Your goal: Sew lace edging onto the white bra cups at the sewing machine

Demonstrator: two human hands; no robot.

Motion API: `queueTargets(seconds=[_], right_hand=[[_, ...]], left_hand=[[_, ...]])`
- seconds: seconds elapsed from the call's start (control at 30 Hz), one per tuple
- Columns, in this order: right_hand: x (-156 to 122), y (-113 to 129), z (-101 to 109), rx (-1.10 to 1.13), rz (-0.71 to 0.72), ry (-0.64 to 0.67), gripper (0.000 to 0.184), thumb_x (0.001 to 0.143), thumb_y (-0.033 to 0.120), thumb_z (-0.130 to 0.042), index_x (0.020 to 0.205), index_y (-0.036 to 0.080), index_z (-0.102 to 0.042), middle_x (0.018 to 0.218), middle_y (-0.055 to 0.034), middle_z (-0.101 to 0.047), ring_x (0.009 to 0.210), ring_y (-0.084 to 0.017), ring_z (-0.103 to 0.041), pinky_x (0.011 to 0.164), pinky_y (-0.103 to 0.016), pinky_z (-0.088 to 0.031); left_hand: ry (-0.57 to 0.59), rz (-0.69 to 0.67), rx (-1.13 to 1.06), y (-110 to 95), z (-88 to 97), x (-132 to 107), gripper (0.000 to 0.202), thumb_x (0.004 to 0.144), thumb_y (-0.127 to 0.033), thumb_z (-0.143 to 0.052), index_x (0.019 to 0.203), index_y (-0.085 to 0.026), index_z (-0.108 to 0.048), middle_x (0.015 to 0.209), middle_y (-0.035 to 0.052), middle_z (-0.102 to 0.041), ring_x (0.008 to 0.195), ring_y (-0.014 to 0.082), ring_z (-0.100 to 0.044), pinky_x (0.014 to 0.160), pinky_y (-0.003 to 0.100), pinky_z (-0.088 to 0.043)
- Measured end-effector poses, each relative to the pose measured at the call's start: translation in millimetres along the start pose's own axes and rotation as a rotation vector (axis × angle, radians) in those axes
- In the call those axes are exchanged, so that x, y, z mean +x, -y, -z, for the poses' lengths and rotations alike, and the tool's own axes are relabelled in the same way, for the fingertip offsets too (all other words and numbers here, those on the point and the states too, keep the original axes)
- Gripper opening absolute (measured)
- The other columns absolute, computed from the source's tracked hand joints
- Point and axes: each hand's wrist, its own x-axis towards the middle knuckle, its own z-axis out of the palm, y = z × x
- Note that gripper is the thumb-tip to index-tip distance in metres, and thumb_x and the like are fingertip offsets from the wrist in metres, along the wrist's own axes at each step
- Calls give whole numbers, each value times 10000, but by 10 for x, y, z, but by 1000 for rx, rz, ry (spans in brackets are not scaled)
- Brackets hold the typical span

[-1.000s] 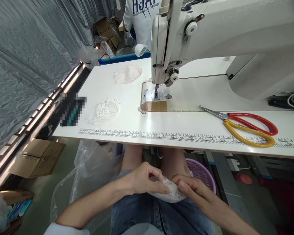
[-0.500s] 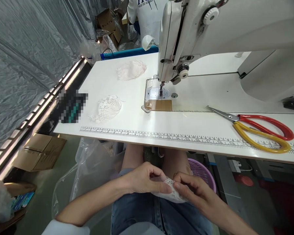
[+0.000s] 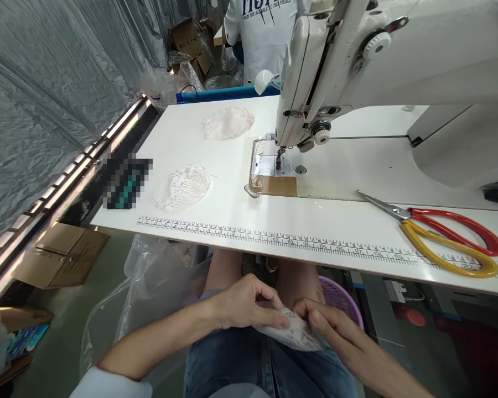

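Over my lap, a small piece of white lace fabric is stretched between both hands. My left hand pinches its left end between thumb and fingers. At its right end my right hand is closed on the edge, with the fingertips partly hidden by the fabric and each other. Two more pieces lie flat on the sewing table: a white lace piece near the left front and a pale pinkish fabric piece farther back.
A white sewing machine stands on the table's right. Scissors with red and yellow handles lie near the front edge, by a printed ruler. Below are a purple basket, clear plastic bags and a cardboard box. Beyond stands a person.
My right hand has shifted slightly, its thumb now higher, and more of the lace fabric shows between the hands. My left hand keeps its pinch. The camera view has tilted a little.
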Motion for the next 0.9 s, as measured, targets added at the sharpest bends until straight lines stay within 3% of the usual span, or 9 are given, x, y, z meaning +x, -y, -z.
queueTargets(seconds=[0.1, 0.23, 0.37, 0.57, 0.73, 0.9], right_hand=[[4, 40, 26, 10, -30, -18, 454, 960, 524, -249, 814, 239, -571, 731, -3, -512, 681, -164, -468, 616, -250, -393], [66, 71, 14, 130, -48, 65, 365, 931, 507, -402, 767, 208, -533, 671, 25, -443, 624, -126, -402, 573, -228, -350], [107, 93, -3, 211, -71, 66, 343, 899, 483, -495, 725, 187, -504, 643, 42, -403, 596, -104, -344, 541, -216, -294], [95, 148, 0, 223, -149, 16, 349, 861, 494, -538, 708, 181, -518, 643, 32, -425, 604, -112, -360, 552, -228, -311], [133, 180, -18, 148, -182, -19, 392, 824, 558, -541, 696, 188, -529, 624, 32, -408, 571, -112, -351, 508, -224, -304], [148, 218, -41, 95, -199, -50, 439, 802, 601, -542, 666, 185, -517, 590, 46, -355, 531, -96, -298, 434, -198, -249]], left_hand=[[10, -2, 3, 2, 19, -6, 336, 659, -421, -742, 663, -93, -671, 610, -9, -507, 583, 78, -403, 521, 204, -287], [23, 17, -18, -5, 38, -11, 381, 653, -462, -738, 664, -88, -664, 602, -10, -503, 569, 77, -410, 517, 206, -290], [15, 29, -85, 9, 83, -38, 509, 698, -596, -646, 628, -92, -643, 546, -28, -459, 521, 62, -367, 506, 208, -270], [23, 19, -172, 43, 180, -122, 658, 766, -707, -453, 697, -99, -693, 673, 40, -592, 662, 126, -518, 647, 247, -397], [57, 40, -160, 67, 215, -150, 405, 567, -436, -810, 777, -105, -709, 678, 6, -595, 634, 106, -506, 621, 228, -394], [10, -46, -126, 94, 232, -145, 301, 589, -348, -811, 730, -100, -715, 667, -4, -574, 634, 91, -482, 598, 208, -385]])
